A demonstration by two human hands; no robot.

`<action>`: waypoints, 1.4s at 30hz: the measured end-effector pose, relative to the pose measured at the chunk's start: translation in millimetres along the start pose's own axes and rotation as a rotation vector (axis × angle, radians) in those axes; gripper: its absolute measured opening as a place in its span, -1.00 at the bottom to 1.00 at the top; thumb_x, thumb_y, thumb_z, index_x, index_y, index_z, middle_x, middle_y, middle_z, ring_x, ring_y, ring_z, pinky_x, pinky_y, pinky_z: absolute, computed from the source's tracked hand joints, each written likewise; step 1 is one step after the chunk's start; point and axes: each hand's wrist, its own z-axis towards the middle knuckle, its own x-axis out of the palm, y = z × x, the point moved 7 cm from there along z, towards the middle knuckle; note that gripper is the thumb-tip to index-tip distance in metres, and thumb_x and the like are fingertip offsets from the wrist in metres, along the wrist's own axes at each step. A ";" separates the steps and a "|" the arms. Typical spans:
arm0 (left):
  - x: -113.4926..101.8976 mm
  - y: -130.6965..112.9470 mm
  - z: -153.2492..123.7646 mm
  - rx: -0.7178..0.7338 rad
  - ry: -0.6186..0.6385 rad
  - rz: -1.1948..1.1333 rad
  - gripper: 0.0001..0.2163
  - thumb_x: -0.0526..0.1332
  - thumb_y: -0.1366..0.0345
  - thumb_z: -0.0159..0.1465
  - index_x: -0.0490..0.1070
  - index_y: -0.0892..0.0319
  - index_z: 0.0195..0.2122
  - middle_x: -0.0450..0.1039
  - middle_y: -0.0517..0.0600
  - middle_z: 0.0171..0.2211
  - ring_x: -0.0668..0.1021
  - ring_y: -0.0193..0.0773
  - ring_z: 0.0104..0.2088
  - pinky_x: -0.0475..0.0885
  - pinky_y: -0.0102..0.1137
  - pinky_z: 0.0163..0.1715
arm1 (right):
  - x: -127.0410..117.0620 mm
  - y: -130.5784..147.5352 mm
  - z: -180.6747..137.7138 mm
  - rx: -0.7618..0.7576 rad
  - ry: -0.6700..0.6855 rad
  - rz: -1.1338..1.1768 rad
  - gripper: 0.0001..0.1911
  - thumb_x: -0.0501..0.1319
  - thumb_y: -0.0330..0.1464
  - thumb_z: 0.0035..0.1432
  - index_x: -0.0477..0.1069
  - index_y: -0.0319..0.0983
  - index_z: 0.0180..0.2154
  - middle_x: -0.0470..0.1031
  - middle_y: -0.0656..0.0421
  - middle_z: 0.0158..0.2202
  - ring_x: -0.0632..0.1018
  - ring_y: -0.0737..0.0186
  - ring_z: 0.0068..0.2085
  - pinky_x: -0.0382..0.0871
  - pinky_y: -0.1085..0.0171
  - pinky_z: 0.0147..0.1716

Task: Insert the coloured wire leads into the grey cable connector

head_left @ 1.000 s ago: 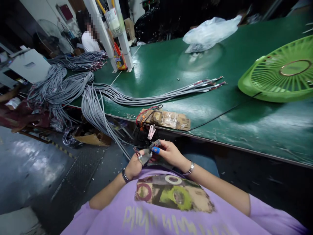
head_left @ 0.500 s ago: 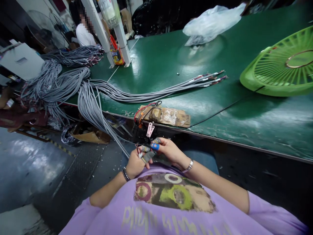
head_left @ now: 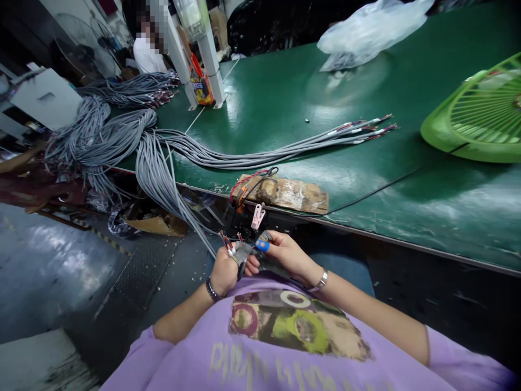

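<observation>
My left hand [head_left: 226, 270], its fingertips wrapped in grey tape, is closed around the end of a grey cable. Thin coloured wires [head_left: 225, 240] and small white pieces stick out above its thumb. Close on the right, my right hand [head_left: 285, 255] is pinched, with blue and grey wraps on its fingers. Fine strands run from the left hand to this pinch, though its tips are too small to see clearly. A hanging bundle of grey cables [head_left: 157, 171] drops from the table towards my left hand. Above both hands, a pink clip [head_left: 258, 216] hangs at the table edge.
On the green table [head_left: 280, 92] lie more grey cables [head_left: 260, 159] with bare ends, a wooden block [head_left: 301, 195] with wires, a plastic bag [head_left: 370, 35] and a green fan [head_left: 480, 119]. A white post [head_left: 214, 65] stands behind. Another person [head_left: 148, 54] is at the far left.
The whole view has shifted slightly, so the table things appear further right. My hands have drawn a little apart, and the coloured wire ends now stand up clearly above my left hand.
</observation>
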 end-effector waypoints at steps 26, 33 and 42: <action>3.8 3.0 -0.2 0.057 0.033 0.063 -0.66 0.18 0.05 0.17 0.37 0.27 -0.50 0.49 0.03 -0.57 0.50 -0.34 -0.65 0.24 -0.56 -0.76 | 1.7 7.3 -1.8 -0.017 -0.088 -0.130 -0.63 0.27 -0.07 -0.08 0.32 -0.25 -0.47 0.31 0.28 -0.59 0.27 0.40 -0.55 0.15 0.34 -0.53; 7.3 2.8 -2.8 0.037 0.104 0.098 -0.65 0.18 0.04 0.16 0.39 0.28 -0.53 0.49 0.04 -0.58 0.50 -0.34 -0.66 0.22 -0.55 -0.76 | -9.4 6.8 2.0 0.032 -0.090 -0.076 -0.68 0.22 -0.11 -0.01 0.34 -0.25 -0.46 0.31 0.28 -0.56 0.29 0.40 -0.53 0.16 0.35 -0.50; 13.4 2.8 -3.4 0.033 0.198 0.212 -0.59 0.14 0.02 0.18 0.43 0.29 -0.60 0.43 0.03 -0.69 0.44 -0.37 -0.70 0.23 -0.52 -0.71 | 17.2 14.2 1.4 0.029 0.185 -0.164 -0.68 0.30 -0.16 -0.08 0.41 -0.29 -0.40 0.45 0.19 -0.46 0.41 0.33 -0.45 0.29 0.29 -0.37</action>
